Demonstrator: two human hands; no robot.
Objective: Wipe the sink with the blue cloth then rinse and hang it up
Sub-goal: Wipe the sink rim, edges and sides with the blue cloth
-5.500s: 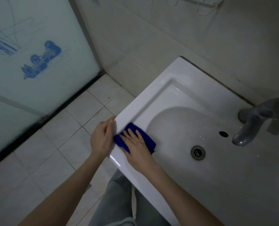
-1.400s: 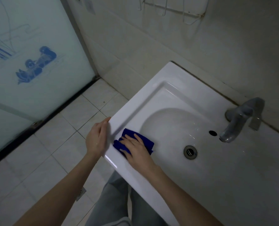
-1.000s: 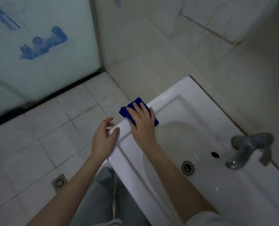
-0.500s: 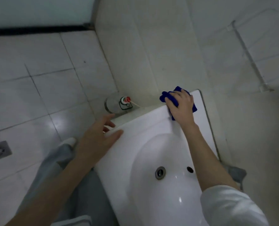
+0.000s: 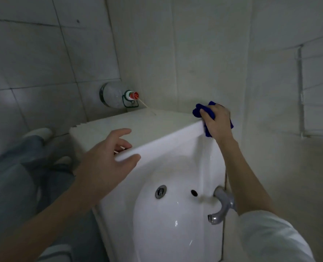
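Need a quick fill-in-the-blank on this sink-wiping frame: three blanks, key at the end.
The right hand holds a ___ cloth against the far corner of the sink.
The left hand touches the sink's rim and holds ___.
The bottle lying on the floor has a ___ cap.
Missing words: blue; nothing; red.

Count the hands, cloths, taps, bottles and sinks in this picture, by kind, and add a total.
Hands: 2 (left hand, right hand)
Blue cloth: 1
Tap: 1
Bottle: 1
Sink: 1
Total: 6
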